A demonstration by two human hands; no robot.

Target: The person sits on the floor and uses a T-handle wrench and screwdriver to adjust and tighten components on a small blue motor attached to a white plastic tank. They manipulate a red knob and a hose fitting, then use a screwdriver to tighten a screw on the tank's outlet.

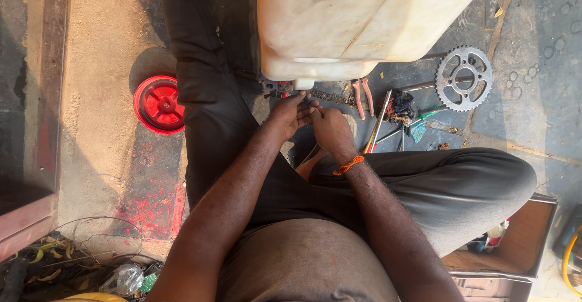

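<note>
Touching hands: left hand point(290, 114) and right hand point(327, 123) meet, fingers pinched together on something too small to tell.
Above, 12 o'clock: white tank point(357, 20).
At 2 o'clock: sprocket point(464, 78).
At 9 o'clock: red cap point(159, 104).

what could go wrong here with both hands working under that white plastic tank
1. Both hands, left hand and right hand, pinch something small under the white plastic tank; it might drop among the scattered hand tools and be hard to find.
2. The grey toothed metal sprocket and red-handled pliers lie close by the knee; shifting the leg could knock them.
</note>
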